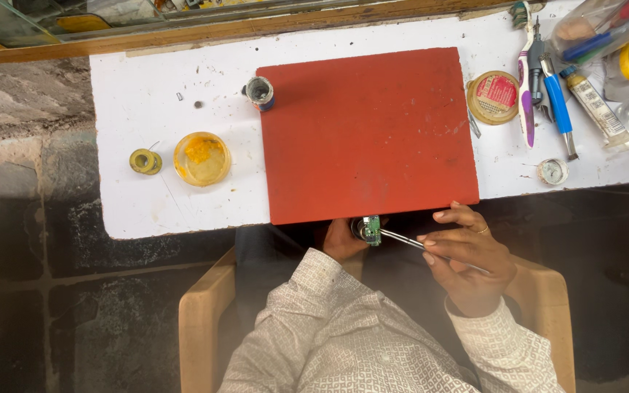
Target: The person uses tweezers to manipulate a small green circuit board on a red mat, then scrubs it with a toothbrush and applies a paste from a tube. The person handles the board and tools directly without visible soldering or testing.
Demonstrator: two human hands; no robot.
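Both hands work just below the table's (147,211) near edge: left hand (342,240) grips a small green circuit board (370,230), right hand (467,251) pinches metal tweezers (409,241) touching it.

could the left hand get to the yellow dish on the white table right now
Probably not straight away: the left hand is holding a small green part. The way to the yellow dish looks free.

Red mat (368,131): matt, scuffed, rubber-like. White tabletop (156,84): painted, stained, chipped at near edge. Tweezers (409,241): bright polished metal. Far-left dish (202,158): glossy translucent yellow plastic. Shirt sleeve (314,291): woven patterned cloth.
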